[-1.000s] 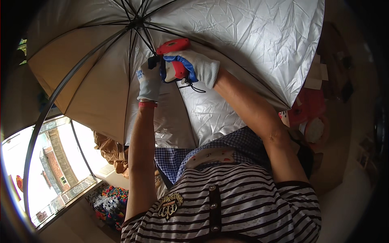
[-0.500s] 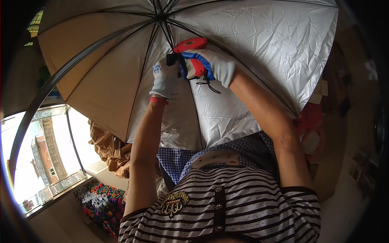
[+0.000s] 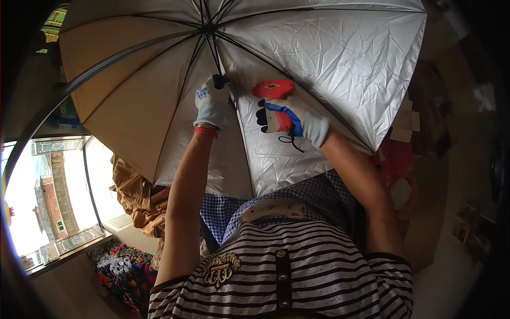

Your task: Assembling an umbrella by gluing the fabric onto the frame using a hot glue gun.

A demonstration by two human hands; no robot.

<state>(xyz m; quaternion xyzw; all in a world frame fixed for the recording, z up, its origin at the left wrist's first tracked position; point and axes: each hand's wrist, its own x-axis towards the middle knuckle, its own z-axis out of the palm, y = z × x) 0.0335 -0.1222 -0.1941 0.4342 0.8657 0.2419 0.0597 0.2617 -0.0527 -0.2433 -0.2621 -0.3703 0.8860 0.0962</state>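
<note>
An open umbrella, silver inside with black ribs, spreads before me with its ribs meeting at the hub. My left hand, in a white glove with dark fingertips, is closed at a dark rib below the hub. What exactly its fingers pinch is hidden. In my right hand, also gloved, is a red hand tool with a rounded red head and a black cord loop. The gloved fingers wrap round the tool, which is apart from the left hand and over the silver panel.
The curved grey shaft runs from the hub toward the lower left. A blue checked cloth covers my lap. Crumpled brown paper lies left, above a multicoloured knitted heap. A bright window is at far left.
My right hand has drawn the red tool away from the left hand, to the right and nearer me. The left hand stays by the rib. The umbrella has shifted slightly in view.
</note>
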